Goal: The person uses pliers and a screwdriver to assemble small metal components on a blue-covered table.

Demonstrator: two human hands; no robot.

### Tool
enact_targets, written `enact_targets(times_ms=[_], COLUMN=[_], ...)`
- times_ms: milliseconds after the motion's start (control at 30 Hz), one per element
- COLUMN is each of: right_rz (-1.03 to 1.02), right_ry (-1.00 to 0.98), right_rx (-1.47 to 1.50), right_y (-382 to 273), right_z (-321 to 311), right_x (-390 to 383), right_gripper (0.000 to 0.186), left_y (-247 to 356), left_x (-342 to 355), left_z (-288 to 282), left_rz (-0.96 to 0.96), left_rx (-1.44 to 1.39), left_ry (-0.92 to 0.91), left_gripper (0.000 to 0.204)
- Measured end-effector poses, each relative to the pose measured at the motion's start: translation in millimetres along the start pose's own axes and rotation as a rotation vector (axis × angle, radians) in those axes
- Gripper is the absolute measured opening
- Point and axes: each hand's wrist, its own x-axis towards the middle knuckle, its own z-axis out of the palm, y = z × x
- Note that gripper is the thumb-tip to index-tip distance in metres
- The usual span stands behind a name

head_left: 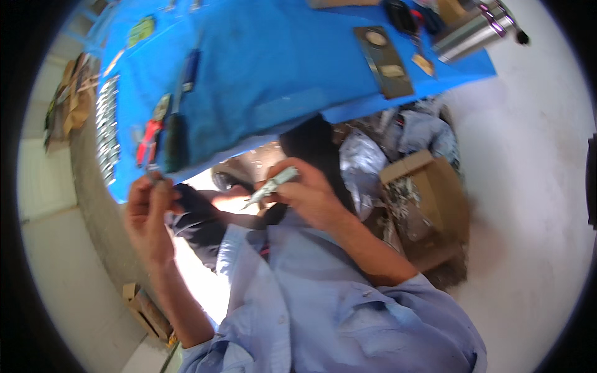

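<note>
While the right hand (311, 196) fingers grip a slim, stiff metal tool (272, 185) mid-frame, the left hand (149, 214) pinches something small, likely light and slippery.

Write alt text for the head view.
A person's right hand holds a small silvery metal part while the left hand pinches something too small to identify. Beyond lies a blue-covered table with pliers and a row of sockets.
</note>
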Motion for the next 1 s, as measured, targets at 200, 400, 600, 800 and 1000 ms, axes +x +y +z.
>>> enact_targets(times_ms=[200, 400, 600, 800, 1000], right_rz=[0.026, -0.013, -0.061, -0.035, -0.061], right_ry=[0.141, 0.185, 0.228, 0.231, 0.177], right_rx=[-0.09, 0.154, 0.087, 0.064, -0.082], right_y=[11, 29, 5, -18, -23], right_z=[-8, -19, -28, -26, -14], right_x=[-7, -12, -20, -20, -20], right_gripper=[0.023, 0.025, 0.022, 0.026, 0.025], left_y=[44, 72, 61, 18, 4], left_x=[7, -62, -63, -50, -55], left_z=[63, 186, 180, 127, 105], left_rz=[0.168, 0.588, 0.42, 0.383, 0.266], left_rx=[0.15, 0.438, 0.564, 0.736, 0.684], left_ry=[-0.048, -0.704, -0.568, -0.506, -0.543], left_gripper=[0.019, 0.042, 0.043, 0.04, 0.046])
